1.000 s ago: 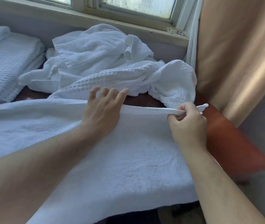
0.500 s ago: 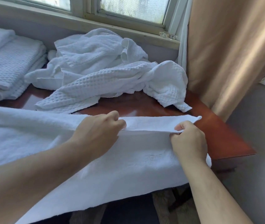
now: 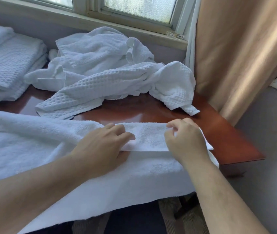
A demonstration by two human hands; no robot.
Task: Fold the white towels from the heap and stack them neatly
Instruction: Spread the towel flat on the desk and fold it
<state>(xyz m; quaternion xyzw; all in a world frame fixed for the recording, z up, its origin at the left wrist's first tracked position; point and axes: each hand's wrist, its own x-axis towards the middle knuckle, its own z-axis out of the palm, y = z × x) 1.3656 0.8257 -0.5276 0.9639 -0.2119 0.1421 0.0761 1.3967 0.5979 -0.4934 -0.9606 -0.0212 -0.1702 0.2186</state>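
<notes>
A large white terry towel (image 3: 33, 146) lies spread over the near side of the wooden table (image 3: 222, 135), its front part hanging over the edge. A strip of its far edge (image 3: 149, 137) is folded back toward me. My left hand (image 3: 104, 149) grips that strip at its left end, thumb tucked under. My right hand (image 3: 185, 141) pinches the strip's right end. Behind it lies a heap of crumpled white towels (image 3: 110, 71). At the far left sits a stack of folded white towels (image 3: 7, 65).
A window with a wooden sill (image 3: 134, 31) runs along the back. A tan curtain (image 3: 244, 48) hangs at the right, close to the table's right corner. Dark floor and table legs show below the hanging towel.
Both hands pulled the towel's far edge toward me and laid it down as a folded strip. My left hand went from flat and open to gripping the edge.
</notes>
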